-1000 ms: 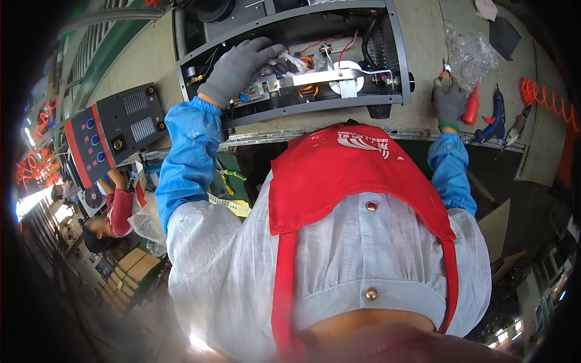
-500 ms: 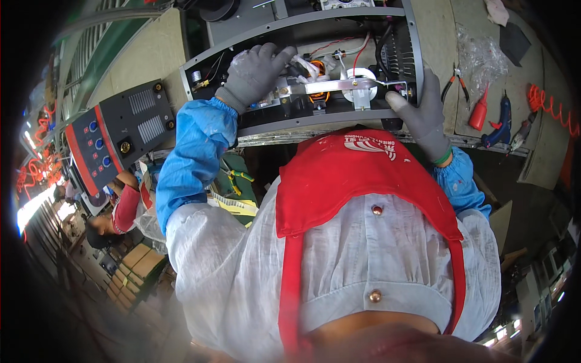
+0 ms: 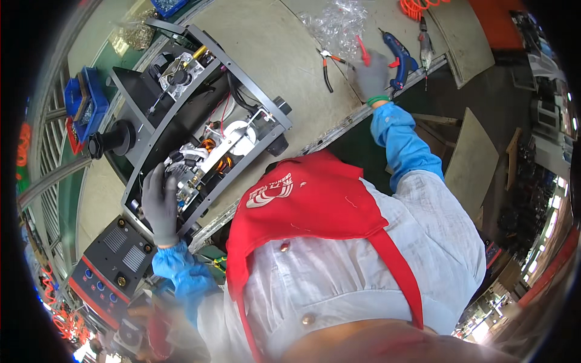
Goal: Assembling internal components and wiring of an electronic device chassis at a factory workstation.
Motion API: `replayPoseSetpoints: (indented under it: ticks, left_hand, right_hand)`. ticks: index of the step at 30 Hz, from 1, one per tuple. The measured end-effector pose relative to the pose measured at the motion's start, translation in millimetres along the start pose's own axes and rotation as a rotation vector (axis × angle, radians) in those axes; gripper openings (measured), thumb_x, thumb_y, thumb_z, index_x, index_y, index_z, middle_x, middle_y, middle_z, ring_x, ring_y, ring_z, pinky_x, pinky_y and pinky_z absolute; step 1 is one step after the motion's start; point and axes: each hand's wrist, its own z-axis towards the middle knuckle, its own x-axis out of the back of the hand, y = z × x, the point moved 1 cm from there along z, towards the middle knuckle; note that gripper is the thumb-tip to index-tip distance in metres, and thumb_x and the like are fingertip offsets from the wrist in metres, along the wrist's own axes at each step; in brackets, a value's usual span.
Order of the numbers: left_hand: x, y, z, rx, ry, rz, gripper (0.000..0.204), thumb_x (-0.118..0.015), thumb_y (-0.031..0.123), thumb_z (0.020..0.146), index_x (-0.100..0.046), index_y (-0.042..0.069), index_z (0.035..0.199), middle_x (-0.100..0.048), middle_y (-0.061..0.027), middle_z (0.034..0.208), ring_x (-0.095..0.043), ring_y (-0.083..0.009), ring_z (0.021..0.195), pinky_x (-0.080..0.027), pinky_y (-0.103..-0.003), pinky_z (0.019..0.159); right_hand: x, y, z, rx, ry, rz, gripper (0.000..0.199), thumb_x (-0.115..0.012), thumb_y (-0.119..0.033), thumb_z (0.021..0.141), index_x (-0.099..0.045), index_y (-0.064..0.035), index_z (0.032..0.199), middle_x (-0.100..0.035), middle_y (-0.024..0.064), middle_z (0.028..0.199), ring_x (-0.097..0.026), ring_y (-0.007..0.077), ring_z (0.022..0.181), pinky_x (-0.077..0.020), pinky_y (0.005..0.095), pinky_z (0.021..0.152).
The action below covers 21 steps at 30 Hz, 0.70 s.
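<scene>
My left hand [image 3: 160, 209], in a grey glove, rests at the near left end of an open dark metal machine housing [image 3: 241, 71]. Its fingers are spread over the frame and hold nothing that I can make out. Inside the housing are copper coils [image 3: 224, 164], a white round part [image 3: 244, 134], a pale metal bar and wires. My right hand [image 3: 371, 77], also gloved, is stretched out to the right over a red squeeze bottle [image 3: 364, 53]. The fingers close around its body, and only the red nozzle end shows past them.
Beside my right hand lie a blue glue gun [image 3: 396, 55], a power screwdriver [image 3: 426, 48], cutters [image 3: 327, 66] and clear plastic wrap [image 3: 339, 24]. A dark panel with blue knobs [image 3: 115, 263] stands at left. Blue bins [image 3: 91, 103] are farther left. A person is blurred at lower left.
My right hand has left the housing's right end and reached to the red bottle. My left hand has drawn back from the inner parts to the frame. The view has turned rightward.
</scene>
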Motion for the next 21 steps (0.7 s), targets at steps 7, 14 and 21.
replayPoseSetpoints:
  ticks: [7,14,21]
  left_hand:
    - [6.6,11.5,-31.7,0.297,0.162,-0.193,0.029,-0.062,0.016,0.091,-0.064,-0.002,0.114,-0.067,-0.0163,0.107,-0.064,-0.0269,0.100,-0.048,-0.034,0.089]
    - [-11.8,4.5,-64.0,0.240,0.402,-0.071,0.023,-0.063,0.010,0.089,-0.067,0.001,0.110,-0.067,-0.0163,0.104,-0.065,-0.0284,0.095,-0.050,-0.036,0.085]
    - [-16.1,5.8,-64.9,0.168,0.483,-0.135,0.018,-0.064,0.008,0.088,-0.068,0.001,0.104,-0.068,-0.0147,0.100,-0.066,-0.0263,0.089,-0.052,-0.035,0.079]
  right_hand:
    - [-20.8,78.5,8.3,-0.307,-0.353,-0.218,0.061,-0.070,-0.041,0.071,-0.058,-0.0007,0.116,-0.062,0.0260,0.106,-0.060,0.0412,0.104,-0.0476,0.0465,0.088]
    - [86.0,12.5,1.4,-0.513,-0.091,0.917,0.027,-0.062,-0.022,0.088,-0.060,-0.0026,0.106,-0.060,0.0093,0.098,-0.064,0.0206,0.078,-0.0520,0.0328,0.062]
    - [217.2,-168.9,-46.5,0.408,-0.256,0.611,0.046,-0.072,-0.017,0.080,-0.056,0.0036,0.118,-0.060,0.0111,0.108,-0.061,0.0165,0.086,-0.0503,0.0286,0.071]
